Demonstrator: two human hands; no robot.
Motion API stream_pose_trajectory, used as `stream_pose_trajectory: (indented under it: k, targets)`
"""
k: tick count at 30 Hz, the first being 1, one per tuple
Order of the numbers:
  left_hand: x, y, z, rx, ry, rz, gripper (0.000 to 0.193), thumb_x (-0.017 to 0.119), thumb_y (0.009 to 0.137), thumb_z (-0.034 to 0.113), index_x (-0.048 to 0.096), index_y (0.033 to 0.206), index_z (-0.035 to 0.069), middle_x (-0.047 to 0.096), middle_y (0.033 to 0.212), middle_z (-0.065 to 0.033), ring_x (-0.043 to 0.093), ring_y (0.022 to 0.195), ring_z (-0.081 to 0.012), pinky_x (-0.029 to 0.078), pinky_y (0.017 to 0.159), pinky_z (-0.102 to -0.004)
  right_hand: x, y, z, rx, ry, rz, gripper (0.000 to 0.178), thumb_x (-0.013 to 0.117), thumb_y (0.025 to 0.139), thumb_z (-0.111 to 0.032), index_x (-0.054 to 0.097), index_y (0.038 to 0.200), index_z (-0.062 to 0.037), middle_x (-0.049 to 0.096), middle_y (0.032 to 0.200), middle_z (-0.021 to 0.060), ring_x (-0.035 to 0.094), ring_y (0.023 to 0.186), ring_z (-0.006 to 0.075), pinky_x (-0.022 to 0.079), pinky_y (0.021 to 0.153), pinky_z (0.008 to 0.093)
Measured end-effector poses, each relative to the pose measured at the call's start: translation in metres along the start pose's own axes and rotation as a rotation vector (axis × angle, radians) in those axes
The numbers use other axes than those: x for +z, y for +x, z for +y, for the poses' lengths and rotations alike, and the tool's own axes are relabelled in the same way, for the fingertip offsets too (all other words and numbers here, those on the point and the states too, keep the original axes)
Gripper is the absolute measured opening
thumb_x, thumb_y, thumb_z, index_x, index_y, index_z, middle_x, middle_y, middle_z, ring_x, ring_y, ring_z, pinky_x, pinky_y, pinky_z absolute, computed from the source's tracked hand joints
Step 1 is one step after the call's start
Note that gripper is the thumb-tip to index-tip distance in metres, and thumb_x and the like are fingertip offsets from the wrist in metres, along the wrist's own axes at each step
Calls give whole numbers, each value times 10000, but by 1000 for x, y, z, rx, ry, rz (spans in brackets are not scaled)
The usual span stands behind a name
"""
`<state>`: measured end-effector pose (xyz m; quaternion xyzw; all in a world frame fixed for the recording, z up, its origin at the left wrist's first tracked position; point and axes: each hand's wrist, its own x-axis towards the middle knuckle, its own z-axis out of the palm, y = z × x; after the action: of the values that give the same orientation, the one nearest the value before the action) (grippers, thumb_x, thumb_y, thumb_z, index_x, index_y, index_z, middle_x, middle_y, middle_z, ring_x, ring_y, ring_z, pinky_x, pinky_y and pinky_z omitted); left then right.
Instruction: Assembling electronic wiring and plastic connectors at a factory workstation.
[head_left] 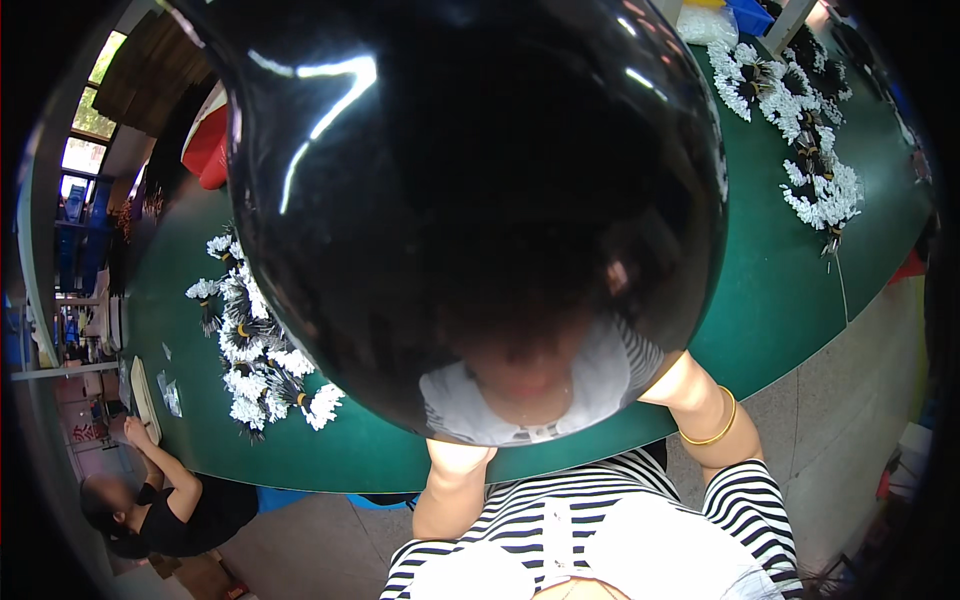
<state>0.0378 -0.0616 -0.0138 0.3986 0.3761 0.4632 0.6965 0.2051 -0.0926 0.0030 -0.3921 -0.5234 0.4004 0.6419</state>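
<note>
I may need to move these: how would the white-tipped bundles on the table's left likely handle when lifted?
The bundles are probably light for their size, seeming made of thin dark stems. Those stems splay in various directions, so neighbours may snag. The yellowish band on one suggests it would likely lift together.

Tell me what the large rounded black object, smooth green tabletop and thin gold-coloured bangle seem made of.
Large rounded black object: perhaps plastic or rubber, high-gloss; it mirrors light in sharp streaks. Smooth green tabletop: possibly laminate or vinyl, satin; even colour, soft sheen. Thin gold-coloured bangle: likely polished metal, given its yellow gleam.
</note>
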Motion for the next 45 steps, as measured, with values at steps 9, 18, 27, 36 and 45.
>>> stream_pose_trajectory:
  k: [9, 18, 27, 36, 45]
  targets:
    - [-5, 6, 5, -3, -75, -212, 245, 508, 741, -69, 514, 985, -95, 553, 886, -172, 529, 786, -230, 421, 731, -341, 0, -2, -2, 95, 110, 15, 166, 573, 817, -23, 584, 963, 57, 625, 793, 85, 593, 722, 133, 485, 668, 261]
    - [2, 7, 5, -41, -220, -153, 284, 521, 741, -84, 499, 1025, -82, 562, 910, -167, 555, 785, -238, 447, 726, -340, 0, 1, -1, 38, 106, -4, 118, 604, 801, -40, 594, 884, 44, 619, 814, 83, 586, 728, 148, 476, 674, 272]
    - [-8, 3, -2, 132, 128, -126, 299, 553, 729, -105, 534, 1027, -122, 604, 941, -188, 608, 855, -231, 463, 814, -302, 1, 4, -12, -9, -96, -9, 159, 641, 772, -64, 618, 901, 25, 627, 841, 91, 600, 750, 167, 483, 680, 290]
    - [0, 6, 7, -217, -231, -86, 253, 524, 784, -61, 521, 1025, -139, 579, 1007, -207, 598, 894, -247, 474, 804, -341, 1, 0, 0, 145, 133, -5, 141, 627, 799, -77, 613, 902, 19, 613, 829, 78, 583, 762, 131, 470, 688, 260]
    - [-12, 5, -5, -112, -165, -172, 290, 546, 764, -83, 519, 1050, -117, 584, 998, -202, 602, 899, -242, 477, 809, -330, -4, 0, -1, 18, 9, -58, 187, 657, 766, -81, 604, 920, 9, 609, 837, 77, 567, 751, 120, 465, 679, 262]
